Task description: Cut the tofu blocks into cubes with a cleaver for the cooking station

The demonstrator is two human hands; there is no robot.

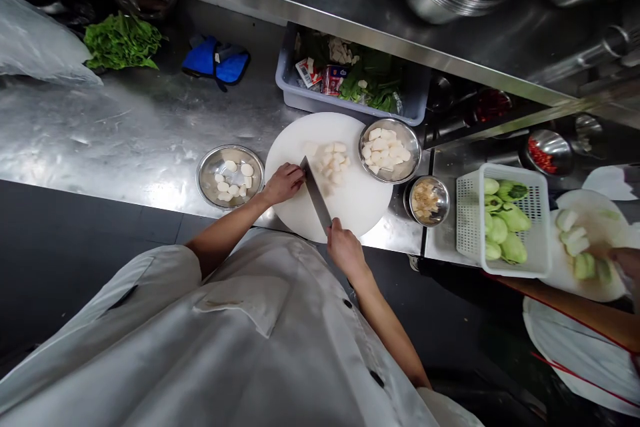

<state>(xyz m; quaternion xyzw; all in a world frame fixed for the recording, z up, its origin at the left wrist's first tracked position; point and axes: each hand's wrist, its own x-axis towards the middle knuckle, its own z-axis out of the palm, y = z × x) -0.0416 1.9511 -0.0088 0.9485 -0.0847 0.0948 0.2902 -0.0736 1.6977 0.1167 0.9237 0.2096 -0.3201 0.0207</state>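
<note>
A round white cutting board (367, 203) lies on the steel counter. My right hand (345, 250) is wrapped round the handle of a cleaver (316, 195), whose blade points up and left across the board. Against the blade's far end, my left hand (284, 183) has its fingers curled together; what lies under them is hidden. White cut pieces (334, 161) are spread just right of the blade. A steel bowl (204, 177) with several round white pieces stands left of the board. Another steel bowl (365, 130), full of white pieces, sits at the board's right edge.
Behind the board is a grey bin (350, 105) with leafy greens and packets. To the right are a small bowl (444, 201) and a white basket (470, 213) of green vegetables. Another person's hand (626, 261) is at a second board. A steel shelf (320, 13) overhangs the back.
</note>
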